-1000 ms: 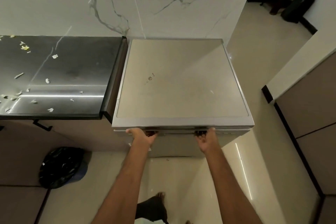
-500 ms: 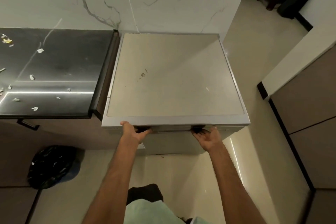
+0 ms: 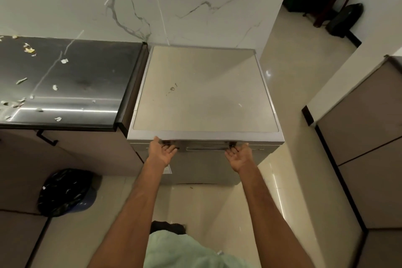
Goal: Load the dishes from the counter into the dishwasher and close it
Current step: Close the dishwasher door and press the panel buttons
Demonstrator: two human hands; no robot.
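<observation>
**Grips hooked on the dishwasher door**

I hold my left grip and right grip palms up, fingers curled under the door's top lip, fingertips hidden. The door stands upright, shut or nearly so, on the dishwasher just beside the scrap-strewn worktop.

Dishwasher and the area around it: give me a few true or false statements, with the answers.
1. The left hand and right hand both hold the dishwasher at its top front edge. True.
2. A plate stands on the dishwasher. False: its top bears only small marks.
3. The counter lies left of the dishwasher. True.
4. Dishes are stacked on the counter. False: only scraps show there.
5. A black bag sits on the floor. True.
</observation>
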